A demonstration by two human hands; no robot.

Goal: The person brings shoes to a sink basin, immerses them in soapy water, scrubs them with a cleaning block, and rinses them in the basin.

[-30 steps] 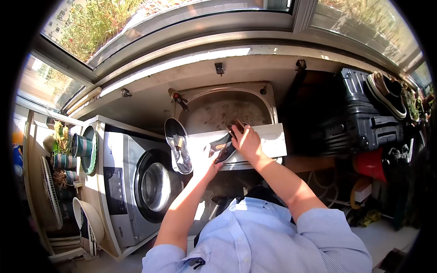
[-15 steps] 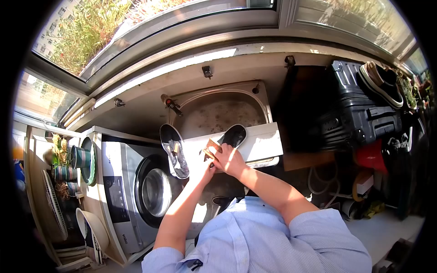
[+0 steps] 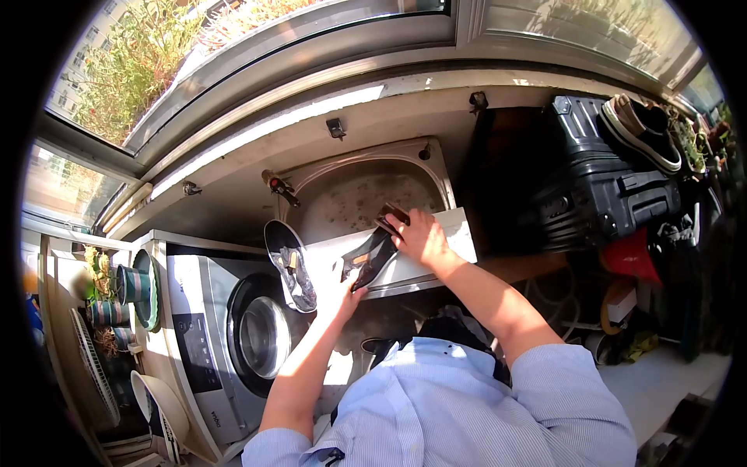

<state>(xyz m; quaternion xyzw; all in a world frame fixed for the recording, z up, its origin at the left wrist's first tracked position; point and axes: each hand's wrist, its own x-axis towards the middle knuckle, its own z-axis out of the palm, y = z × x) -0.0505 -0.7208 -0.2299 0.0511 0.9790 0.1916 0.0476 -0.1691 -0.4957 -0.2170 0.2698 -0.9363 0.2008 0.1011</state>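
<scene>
Dark shoe [image 3: 373,255] at the near edge of the sink [image 3: 373,194], ends partly hidden by fingers. Left hand [image 3: 341,294] closed on its near end; right hand [image 3: 424,240] gripping a brown brush-like object [image 3: 392,212], underside obscured.

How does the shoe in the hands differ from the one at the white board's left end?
The held shoe is gripped by the left hand; no hand touches the loose shoe. The held shoe slants down leftward in view; the loose shoe slants down rightward. Both are partly black.
</scene>
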